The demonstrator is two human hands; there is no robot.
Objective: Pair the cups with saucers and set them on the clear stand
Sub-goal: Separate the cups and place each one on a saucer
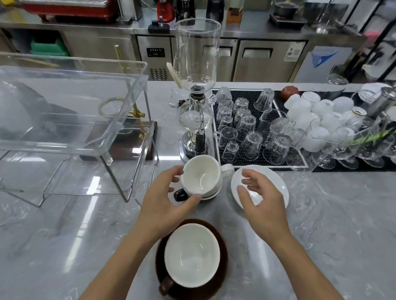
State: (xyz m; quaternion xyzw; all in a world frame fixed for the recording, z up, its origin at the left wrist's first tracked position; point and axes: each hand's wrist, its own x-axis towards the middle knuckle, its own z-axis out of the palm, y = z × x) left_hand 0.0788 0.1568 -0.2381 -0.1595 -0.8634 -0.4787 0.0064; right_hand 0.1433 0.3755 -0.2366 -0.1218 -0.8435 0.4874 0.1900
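Observation:
My left hand (168,202) grips a white cup (203,174) by its rim; the cup is tilted and sits on top of a stack that includes a dark cup (181,194) with its handle showing. My right hand (261,197) hovers with fingers apart over a white saucer (279,182) on the counter, holding nothing. Close to me a brown cup with a white inside (192,255) stands on a brown saucer (222,272). The clear stand (66,113), with two levels, occupies the left of the counter.
A glass siphon coffee maker (195,91) stands right behind the cup stack. A black mat (237,158) with several upturned glasses lies at the back right, beside a pile of white cups (317,118). A wooden base with brass fittings (134,143) sits behind the stand.

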